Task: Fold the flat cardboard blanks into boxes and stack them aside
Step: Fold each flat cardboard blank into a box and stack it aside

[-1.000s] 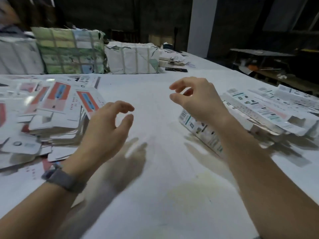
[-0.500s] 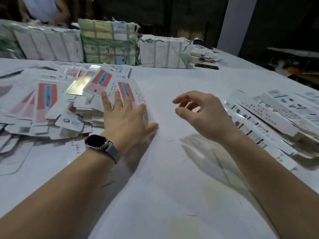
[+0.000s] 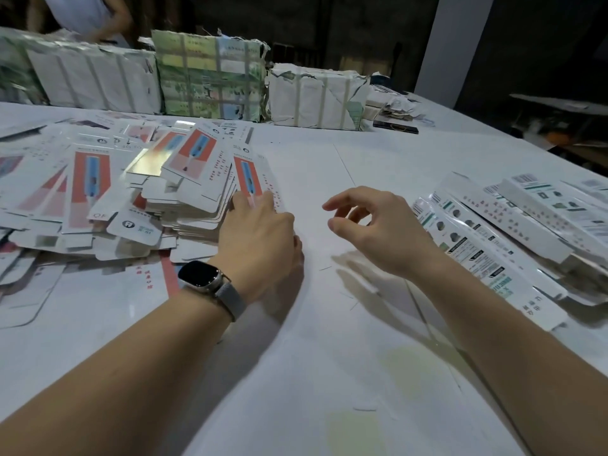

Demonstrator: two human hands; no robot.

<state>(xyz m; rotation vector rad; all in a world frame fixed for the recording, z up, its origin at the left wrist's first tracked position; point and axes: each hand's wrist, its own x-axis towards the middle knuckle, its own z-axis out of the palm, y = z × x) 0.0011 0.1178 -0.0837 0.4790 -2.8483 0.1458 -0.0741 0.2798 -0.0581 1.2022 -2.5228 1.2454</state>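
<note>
A loose heap of flat blanks covers the left part of the white worktop, white cards printed with a red panel and a blue stick-shaped item. They overlap at many angles, and the right edge of the heap is a thicker stack with rounded tabs showing. The left hand, with a dark watch on a grey band at the wrist, lies palm down at that right edge. Its fingers reach onto the nearest blank, the one lying on the heap's right slope, and press on its lower end; the thumb lies against the worktop. Whether this grip has closed round the card's edge cannot be told, since the back of the hand hides the fingertips.

Just to the right, the right hand hovers above the bare worktop, its grip apart and holding nothing, the fingers loosely curved with thumb and forefinger separated.

Farther right lies a pile of folded boxes, long and narrow, white with green and black print, leaning over one another near the worktop's right edge.

Along the far side stand wrapped bundles, one in green printed paper between white ones. A person in a light top stands behind them at the upper left.
</note>
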